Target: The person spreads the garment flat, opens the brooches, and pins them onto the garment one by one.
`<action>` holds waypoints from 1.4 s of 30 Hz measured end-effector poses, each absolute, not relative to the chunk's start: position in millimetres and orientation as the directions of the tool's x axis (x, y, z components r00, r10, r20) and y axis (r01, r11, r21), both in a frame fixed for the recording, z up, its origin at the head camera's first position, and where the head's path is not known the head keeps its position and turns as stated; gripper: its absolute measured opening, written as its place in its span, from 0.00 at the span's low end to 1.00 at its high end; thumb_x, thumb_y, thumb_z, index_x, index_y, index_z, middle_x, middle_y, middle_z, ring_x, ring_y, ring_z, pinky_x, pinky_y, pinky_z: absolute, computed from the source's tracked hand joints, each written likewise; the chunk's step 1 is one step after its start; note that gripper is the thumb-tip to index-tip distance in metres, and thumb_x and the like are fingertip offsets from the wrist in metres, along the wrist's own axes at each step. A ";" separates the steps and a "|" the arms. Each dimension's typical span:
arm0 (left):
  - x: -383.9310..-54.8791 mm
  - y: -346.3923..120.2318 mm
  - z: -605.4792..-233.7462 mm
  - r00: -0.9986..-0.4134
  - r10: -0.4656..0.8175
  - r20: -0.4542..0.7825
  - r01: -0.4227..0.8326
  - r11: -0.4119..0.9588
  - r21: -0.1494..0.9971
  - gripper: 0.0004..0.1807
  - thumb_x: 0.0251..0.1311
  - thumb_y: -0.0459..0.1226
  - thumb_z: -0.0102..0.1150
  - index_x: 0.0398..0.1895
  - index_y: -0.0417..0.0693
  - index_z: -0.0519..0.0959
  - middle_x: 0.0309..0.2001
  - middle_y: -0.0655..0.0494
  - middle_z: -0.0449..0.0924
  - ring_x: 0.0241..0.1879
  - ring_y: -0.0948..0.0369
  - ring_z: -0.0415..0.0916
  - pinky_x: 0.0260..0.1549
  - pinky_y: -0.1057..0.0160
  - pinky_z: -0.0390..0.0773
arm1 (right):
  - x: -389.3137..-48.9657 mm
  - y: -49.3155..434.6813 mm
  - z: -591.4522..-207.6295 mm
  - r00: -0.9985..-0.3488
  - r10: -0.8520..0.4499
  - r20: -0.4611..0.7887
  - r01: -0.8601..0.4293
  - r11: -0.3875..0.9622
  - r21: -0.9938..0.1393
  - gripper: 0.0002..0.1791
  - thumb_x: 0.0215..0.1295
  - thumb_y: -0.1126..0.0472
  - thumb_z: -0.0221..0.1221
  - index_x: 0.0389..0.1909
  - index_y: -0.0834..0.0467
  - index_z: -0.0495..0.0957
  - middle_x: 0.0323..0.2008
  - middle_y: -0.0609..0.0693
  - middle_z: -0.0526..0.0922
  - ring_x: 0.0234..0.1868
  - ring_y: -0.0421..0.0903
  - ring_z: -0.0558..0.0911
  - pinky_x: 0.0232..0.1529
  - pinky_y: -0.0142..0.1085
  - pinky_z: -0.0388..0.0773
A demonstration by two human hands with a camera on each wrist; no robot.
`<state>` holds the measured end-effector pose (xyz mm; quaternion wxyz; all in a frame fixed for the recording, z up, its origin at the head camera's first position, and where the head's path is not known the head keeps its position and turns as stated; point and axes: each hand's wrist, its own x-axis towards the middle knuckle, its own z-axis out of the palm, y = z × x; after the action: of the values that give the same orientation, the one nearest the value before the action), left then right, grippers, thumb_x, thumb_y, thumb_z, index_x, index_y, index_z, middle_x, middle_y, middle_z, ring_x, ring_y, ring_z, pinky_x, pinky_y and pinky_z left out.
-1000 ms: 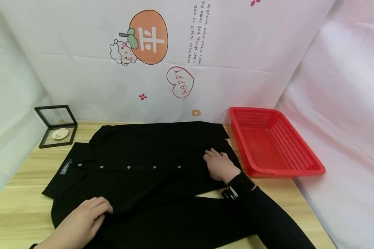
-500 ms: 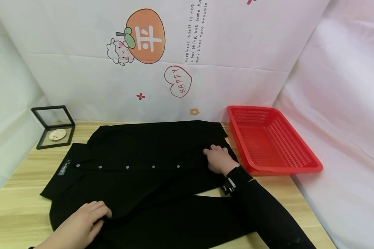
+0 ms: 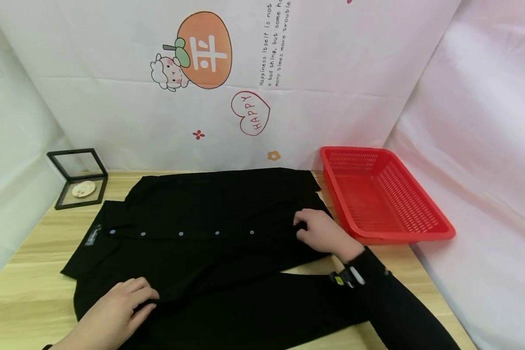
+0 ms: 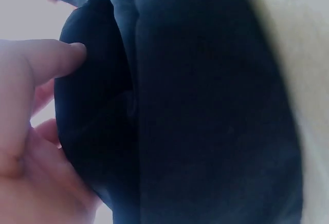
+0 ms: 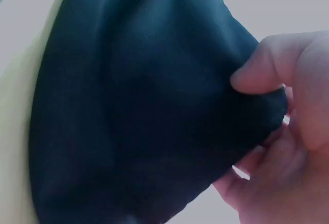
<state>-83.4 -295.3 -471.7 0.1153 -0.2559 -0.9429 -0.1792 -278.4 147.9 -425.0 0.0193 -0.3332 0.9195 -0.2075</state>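
Note:
A black button-up shirt [image 3: 192, 204] lies spread on the wooden table, collar to the left, a row of several light buttons across its middle. At its lower left, my left hand [image 3: 124, 304] pinches a fold of the cloth. The left wrist view shows that thumb on top of the black fabric [image 4: 205, 100], the other fingers behind it. Near the hem on the right, my right hand [image 3: 321, 231] holds the shirt between thumb and fingers. In the right wrist view the pinched cloth [image 5: 154, 100] rises toward the thumb.
A red plastic basket [image 3: 420, 236] stands at the right, beside the hem. On the far left is a black-edged hinged frame [image 3: 79, 177] with a round, pale disc [image 3: 84, 188] in it. A printed white cloth [image 3: 328, 58] hangs behind the wooden table [image 3: 22, 287].
My right hand has shifted slightly right and its wrist has turned, with the fingers now pinching the cloth. The left hand keeps its hold in nearly the same place.

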 end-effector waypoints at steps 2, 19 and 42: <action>-82.5 -295.7 -471.6 -0.846 0.438 0.304 0.519 0.807 0.282 0.17 0.49 0.33 0.75 0.33 0.66 0.79 0.35 0.80 0.67 0.31 0.74 0.66 0.29 0.62 0.73 | -263.0 161.5 -417.1 -0.746 -0.653 0.133 -0.643 0.654 -0.399 0.13 0.54 0.72 0.60 0.33 0.50 0.77 0.33 0.44 0.77 0.28 0.39 0.69 0.34 0.38 0.73; -72.4 -308.5 -490.9 -0.911 0.411 0.013 0.407 0.896 0.177 0.20 0.47 0.42 0.78 0.44 0.60 0.81 0.45 0.65 0.73 0.43 0.60 0.72 0.40 0.52 0.75 | -170.0 237.1 -439.8 -0.573 -0.808 -0.135 -0.701 0.569 -0.429 0.20 0.53 0.72 0.64 0.43 0.47 0.83 0.41 0.34 0.73 0.40 0.34 0.74 0.40 0.36 0.78; -58.7 -356.2 -497.5 -0.996 0.045 -0.080 0.039 0.997 0.073 0.38 0.50 0.47 0.76 0.59 0.33 0.74 0.44 0.38 0.73 0.38 0.43 0.76 0.38 0.44 0.77 | -149.3 250.5 -463.1 -0.905 -0.191 -0.380 -0.070 0.949 -0.308 0.22 0.52 0.50 0.74 0.27 0.58 0.71 0.20 0.48 0.72 0.23 0.44 0.70 0.27 0.40 0.69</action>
<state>-58.7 -356.2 -497.5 -0.0410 -0.0212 -0.9983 -0.0357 -149.3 250.5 -463.1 0.2073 -0.0676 0.9651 -0.1452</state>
